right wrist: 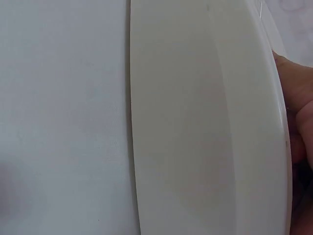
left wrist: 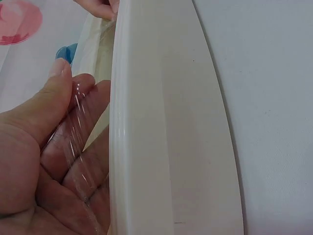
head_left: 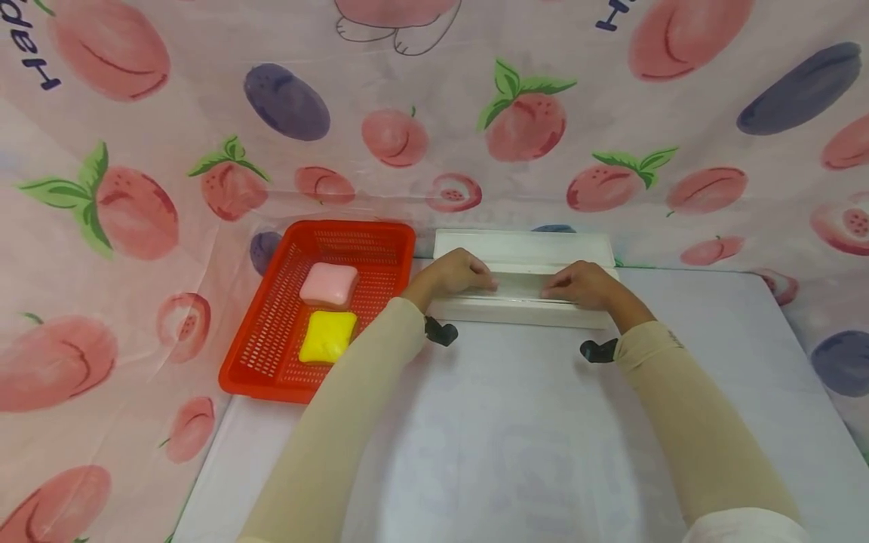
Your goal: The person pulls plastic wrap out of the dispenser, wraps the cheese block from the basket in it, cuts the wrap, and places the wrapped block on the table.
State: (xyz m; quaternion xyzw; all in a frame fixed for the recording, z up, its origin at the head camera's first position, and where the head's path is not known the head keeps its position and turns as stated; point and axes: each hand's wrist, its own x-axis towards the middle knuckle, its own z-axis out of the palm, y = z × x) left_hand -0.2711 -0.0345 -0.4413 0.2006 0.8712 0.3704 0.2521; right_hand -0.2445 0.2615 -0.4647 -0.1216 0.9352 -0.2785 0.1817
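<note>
A long white cling film dispenser (head_left: pixel 523 312) lies at the back of the table, its lid (head_left: pixel 523 245) raised against the patterned cloth. My left hand (head_left: pixel 460 273) reaches over its left part and pinches the clear cling film (left wrist: pixel 79 152) between thumb and fingers. In the left wrist view the film runs in shiny creases across those fingers. My right hand (head_left: pixel 582 285) reaches in at the right part, thumb and fingertips together at the film. Behind the dispenser's front wall (right wrist: pixel 210 117), most of the right fingers are hidden in the right wrist view.
Left of the dispenser stands a red plastic basket (head_left: pixel 234 377) holding a pink block (head_left: pixel 329 285) and a yellow block (head_left: pixel 328 336), both soft-looking. A white cover (head_left: pixel 509 437) spreads over the table. Behind hangs a peach-patterned cloth (head_left: pixel 380 83).
</note>
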